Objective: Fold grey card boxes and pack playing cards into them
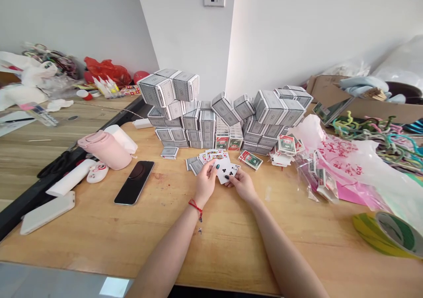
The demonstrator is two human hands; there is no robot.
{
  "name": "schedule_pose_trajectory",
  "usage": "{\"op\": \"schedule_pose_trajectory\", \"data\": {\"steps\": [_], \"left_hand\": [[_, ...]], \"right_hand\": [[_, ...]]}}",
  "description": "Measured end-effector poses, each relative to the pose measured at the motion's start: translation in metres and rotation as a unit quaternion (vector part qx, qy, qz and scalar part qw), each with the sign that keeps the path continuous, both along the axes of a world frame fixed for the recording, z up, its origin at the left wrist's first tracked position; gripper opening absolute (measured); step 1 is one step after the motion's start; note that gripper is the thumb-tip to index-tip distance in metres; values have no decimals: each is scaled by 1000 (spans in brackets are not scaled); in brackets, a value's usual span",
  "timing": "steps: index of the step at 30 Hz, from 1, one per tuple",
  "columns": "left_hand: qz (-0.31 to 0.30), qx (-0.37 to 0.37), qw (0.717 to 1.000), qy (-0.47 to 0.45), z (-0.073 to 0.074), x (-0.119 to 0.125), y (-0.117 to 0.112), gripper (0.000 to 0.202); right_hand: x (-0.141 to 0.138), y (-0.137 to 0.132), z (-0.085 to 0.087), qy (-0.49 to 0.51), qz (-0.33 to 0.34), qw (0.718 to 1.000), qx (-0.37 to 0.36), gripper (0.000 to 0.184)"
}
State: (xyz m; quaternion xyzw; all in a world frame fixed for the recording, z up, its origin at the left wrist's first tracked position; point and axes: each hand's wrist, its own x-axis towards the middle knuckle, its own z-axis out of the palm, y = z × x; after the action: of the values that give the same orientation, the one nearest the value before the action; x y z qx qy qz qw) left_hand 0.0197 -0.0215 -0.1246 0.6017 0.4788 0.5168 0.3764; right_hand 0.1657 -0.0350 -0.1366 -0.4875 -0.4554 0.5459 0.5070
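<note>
My left hand (206, 181) pinches a playing card (222, 170) with club pips, thumb on its face. Fingers closed, my right hand (242, 184) grips another club card (234, 170) that overlaps the first. Just beyond my hands, several loose cards (211, 154) lie fanned on the table, some face up and some face down. A red and green card box (250, 160) rests to their right. Behind stand stacked cubes folded from grey-backed cards (200, 126), with card boxes (222, 142) between the stacks. A small single card block (169, 152) sits at the front left.
On the left lie a black phone (135, 182), a pink tumbler (107, 149), a white power bank (48, 213) and a white round item (97, 172). To the right are more card boxes (286, 145), plastic wrapping (350, 157), a tape roll (386, 234) and a cardboard box (373, 104).
</note>
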Motion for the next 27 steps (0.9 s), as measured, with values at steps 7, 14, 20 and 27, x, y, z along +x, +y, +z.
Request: {"op": "schedule_pose_trajectory", "data": {"steps": [7, 14, 20, 27], "left_hand": [[40, 10, 999, 27, 1, -1, -1, 27], [-8, -19, 999, -35, 0, 0, 0, 26], [-76, -33, 996, -37, 3, 5, -5, 35], [-21, -21, 999, -16, -3, 5, -3, 39]], "right_hand": [[-3, -3, 2, -47, 20, 999, 2, 23], [-4, -3, 10, -19, -61, 998, -5, 33], [-3, -4, 12, -34, -131, 990, -25, 38], [-2, -3, 13, 12, -112, 994, -11, 36]]}}
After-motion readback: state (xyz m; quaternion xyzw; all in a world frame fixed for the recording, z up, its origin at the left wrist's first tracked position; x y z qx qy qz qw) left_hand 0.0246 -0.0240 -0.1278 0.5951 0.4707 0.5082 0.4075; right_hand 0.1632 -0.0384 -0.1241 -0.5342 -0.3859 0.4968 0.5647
